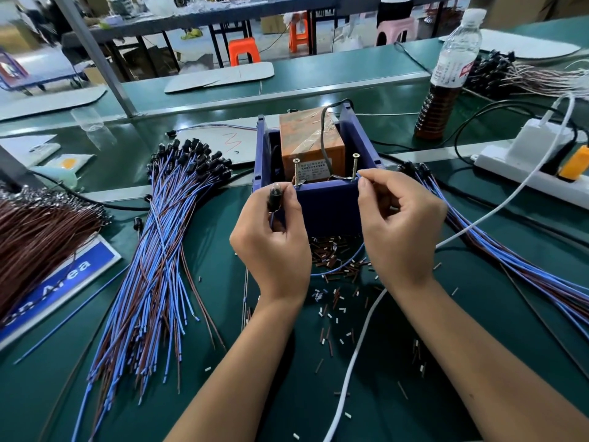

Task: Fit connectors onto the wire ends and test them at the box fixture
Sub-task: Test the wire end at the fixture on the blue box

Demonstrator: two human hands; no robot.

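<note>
A blue box fixture (331,199) stands in the middle of the bench, with an orange block (310,135) inside and two upright screws (296,172) on its near rim. My left hand (274,237) pinches a small black connector (275,194) with a blue wire, right beside the left screw. My right hand (398,224) pinches the wire's other end at the base of the right screw (354,167). The blue wire (344,266) loops down between my hands.
A large bundle of blue and brown wires with black connectors (165,250) lies left, another bundle (510,253) right. Cut sleeve pieces (334,256) litter the mat before the box. A bottle (446,78), power strip (522,167), white cable (360,346) and brown wire pile (41,234) surround.
</note>
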